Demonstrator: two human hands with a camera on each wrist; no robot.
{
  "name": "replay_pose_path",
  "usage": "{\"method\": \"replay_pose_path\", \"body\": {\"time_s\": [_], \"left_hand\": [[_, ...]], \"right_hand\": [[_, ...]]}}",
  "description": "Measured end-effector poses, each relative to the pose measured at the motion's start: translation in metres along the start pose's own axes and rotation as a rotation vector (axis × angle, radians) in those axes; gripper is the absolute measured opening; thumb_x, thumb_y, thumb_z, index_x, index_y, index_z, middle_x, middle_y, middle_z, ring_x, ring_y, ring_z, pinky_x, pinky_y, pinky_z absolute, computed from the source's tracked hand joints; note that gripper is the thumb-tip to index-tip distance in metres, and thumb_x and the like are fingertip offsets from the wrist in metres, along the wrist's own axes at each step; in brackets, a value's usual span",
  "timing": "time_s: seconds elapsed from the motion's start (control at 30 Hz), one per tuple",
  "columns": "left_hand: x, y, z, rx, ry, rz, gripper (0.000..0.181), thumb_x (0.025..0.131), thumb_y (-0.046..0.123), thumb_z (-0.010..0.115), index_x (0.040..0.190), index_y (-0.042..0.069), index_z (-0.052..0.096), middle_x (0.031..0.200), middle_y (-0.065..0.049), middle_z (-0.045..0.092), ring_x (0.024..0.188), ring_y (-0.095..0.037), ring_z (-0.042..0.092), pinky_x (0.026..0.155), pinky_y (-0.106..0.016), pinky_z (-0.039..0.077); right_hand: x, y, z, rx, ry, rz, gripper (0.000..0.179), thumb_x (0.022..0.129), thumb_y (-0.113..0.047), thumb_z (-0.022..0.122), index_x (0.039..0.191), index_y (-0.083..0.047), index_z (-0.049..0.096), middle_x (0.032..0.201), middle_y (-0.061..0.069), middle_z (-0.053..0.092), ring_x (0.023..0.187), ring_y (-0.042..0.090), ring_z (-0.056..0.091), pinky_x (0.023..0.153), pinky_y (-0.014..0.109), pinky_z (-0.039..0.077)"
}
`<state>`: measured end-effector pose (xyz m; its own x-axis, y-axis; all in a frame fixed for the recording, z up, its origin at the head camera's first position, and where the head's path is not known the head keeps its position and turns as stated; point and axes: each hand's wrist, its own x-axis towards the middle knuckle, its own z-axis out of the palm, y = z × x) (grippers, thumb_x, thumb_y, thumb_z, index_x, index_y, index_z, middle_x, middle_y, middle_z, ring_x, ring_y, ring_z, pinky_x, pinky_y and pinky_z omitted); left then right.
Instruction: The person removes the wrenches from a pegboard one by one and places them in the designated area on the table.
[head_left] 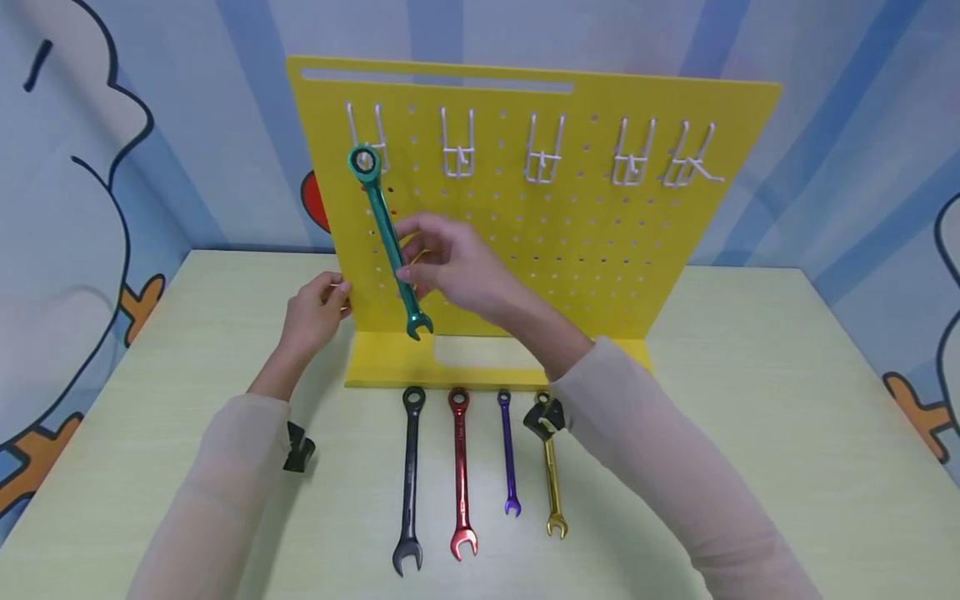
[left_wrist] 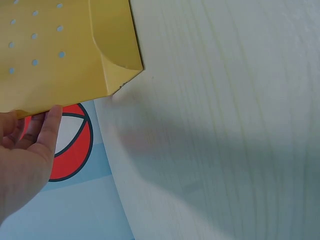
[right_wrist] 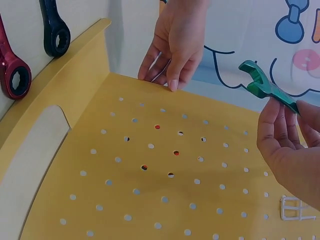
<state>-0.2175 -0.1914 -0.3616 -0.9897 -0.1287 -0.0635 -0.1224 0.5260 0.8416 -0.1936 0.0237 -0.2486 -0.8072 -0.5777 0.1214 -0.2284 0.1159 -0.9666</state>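
Note:
My right hand (head_left: 467, 268) pinches a green ratcheting combination wrench (head_left: 386, 229) by its shank, in front of the yellow pegboard (head_left: 480, 242). The wrench's ring end points up and overlaps the leftmost white hook (head_left: 380, 133) in the head view; its open end points down. At the pegboard's left edge, my left hand (head_left: 313, 310) grips the rim between thumb and fingers. On the table before the board lie a black wrench (head_left: 410, 483), a red wrench (head_left: 461, 475), a small purple wrench (head_left: 509, 454) and a gold wrench (head_left: 553, 483), the last partly covered by the right wrist camera.
Several more white double hooks, such as the middle hook (head_left: 543, 158), line the upper part of the board. Its yellow base (head_left: 390, 358) stands on the pale wooden table (head_left: 750, 433). A blue striped backdrop (head_left: 525, 29) with cartoon figures rises behind.

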Motion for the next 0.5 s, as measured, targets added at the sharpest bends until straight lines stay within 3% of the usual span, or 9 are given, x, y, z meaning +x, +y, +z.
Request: {"method": "replay_pose_path", "body": {"time_s": [0.17, 0.5], "left_hand": [[-0.001, 0.001, 0.0, -0.004, 0.003, 0.006, 0.032, 0.099, 0.022, 0.038, 0.12, -0.001, 0.047, 0.12, -0.02, 0.053, 0.107, -0.03, 0.054, 0.09, -0.037, 0.047], [-0.002, 0.002, 0.001, 0.01, 0.021, 0.0, 0.03, 0.099, 0.021, 0.038, 0.118, 0.0, 0.048, 0.118, -0.02, 0.054, 0.105, -0.03, 0.054, 0.089, -0.04, 0.048]], "right_hand": [[-0.005, 0.0, -0.002, -0.002, -0.005, -0.003, 0.03, 0.087, 0.007, 0.055, 0.116, -0.001, 0.052, 0.092, 0.014, 0.054, 0.078, 0.027, 0.057, 0.074, 0.044, 0.053], [-0.012, 0.008, -0.01, -0.018, -0.018, 0.022, 0.029, 0.086, 0.008, 0.055, 0.114, 0.0, 0.052, 0.091, 0.014, 0.054, 0.076, 0.027, 0.056, 0.071, 0.04, 0.053]]}}
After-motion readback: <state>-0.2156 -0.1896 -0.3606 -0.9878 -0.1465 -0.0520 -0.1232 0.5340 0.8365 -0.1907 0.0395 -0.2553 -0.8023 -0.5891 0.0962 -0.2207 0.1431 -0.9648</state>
